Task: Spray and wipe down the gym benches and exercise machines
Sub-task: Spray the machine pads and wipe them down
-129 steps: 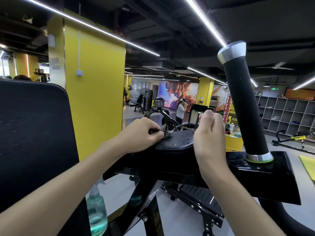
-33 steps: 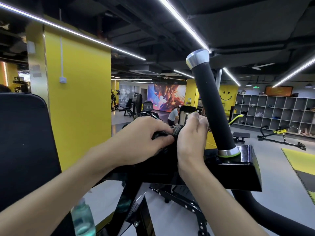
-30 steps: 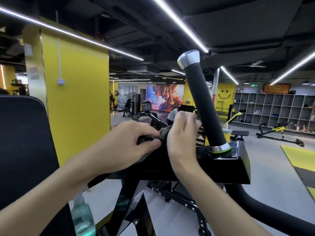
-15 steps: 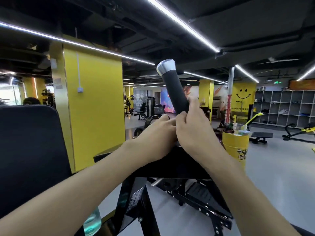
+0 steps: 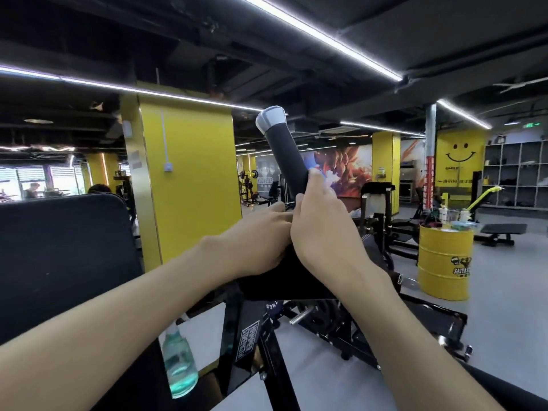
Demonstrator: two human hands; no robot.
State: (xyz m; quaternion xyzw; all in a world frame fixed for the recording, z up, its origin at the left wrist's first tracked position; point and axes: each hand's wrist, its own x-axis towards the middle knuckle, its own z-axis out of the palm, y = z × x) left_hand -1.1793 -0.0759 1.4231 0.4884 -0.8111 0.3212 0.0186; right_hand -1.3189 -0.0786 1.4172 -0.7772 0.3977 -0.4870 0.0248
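Gripping the black handle (image 5: 284, 155) low down with the right hand (image 5: 323, 232), thumb side up, clamped with curled fingers round the foam just above its foot. Pressing the left hand (image 5: 255, 241) up against the right one, side by side and touching, with curled fingers tucked toward the handle's base. Cannot tell whether clamped on anything there, since hidden behind the right hand. Leaning up and to the left, that handle, with a silver cap on top, out of the black block of the machine frame (image 5: 252, 336) under both wrists. Below the left forearm, just beside the frame's upright: a clear spray bottle (image 5: 178, 360) part full of blue-green liquid, white head just under the forearm, touched by neither hand. Hanging or standing, cannot tell which. Close in on the left: a big black back pad (image 5: 59, 256), filling that side and blocking the floor behind. Behind it, a yellow pillar (image 5: 189, 173). Off to the right, well apart from the hands: a yellow drum (image 5: 444, 262) with bottles on its lid, a low black bench (image 5: 501, 229) beyond, open shelving (image 5: 516, 173) along the far wall, and a smiley face (image 5: 459, 152) painted on yellow beside it. Between handle and drum, more black machines, too blurred to tell apart.
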